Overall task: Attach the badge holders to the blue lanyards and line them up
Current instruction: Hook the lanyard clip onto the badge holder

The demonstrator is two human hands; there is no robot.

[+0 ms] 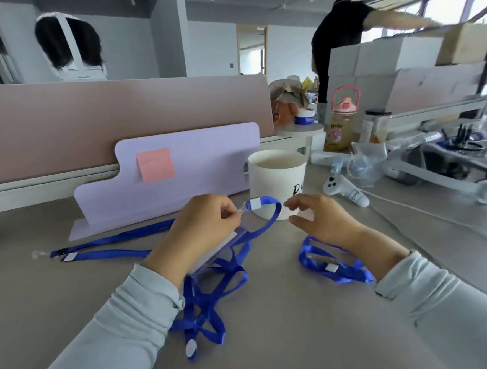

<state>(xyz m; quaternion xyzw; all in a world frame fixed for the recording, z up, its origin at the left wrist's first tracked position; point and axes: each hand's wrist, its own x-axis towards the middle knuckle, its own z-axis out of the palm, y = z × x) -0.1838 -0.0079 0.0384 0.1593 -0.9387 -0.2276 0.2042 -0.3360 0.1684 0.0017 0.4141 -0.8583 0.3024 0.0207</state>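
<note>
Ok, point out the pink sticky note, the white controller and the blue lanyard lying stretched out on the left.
Pink sticky note (156,164): head view, centre of the note.
White controller (333,184): head view, its button end.
Stretched-out blue lanyard (111,254): head view, lower strap, midway along.

Your pale grey sleeves (131,322) frame blue lanyards (212,296) with white tabs (256,204) on a grey table (305,338) before a lilac board (192,165).
</note>
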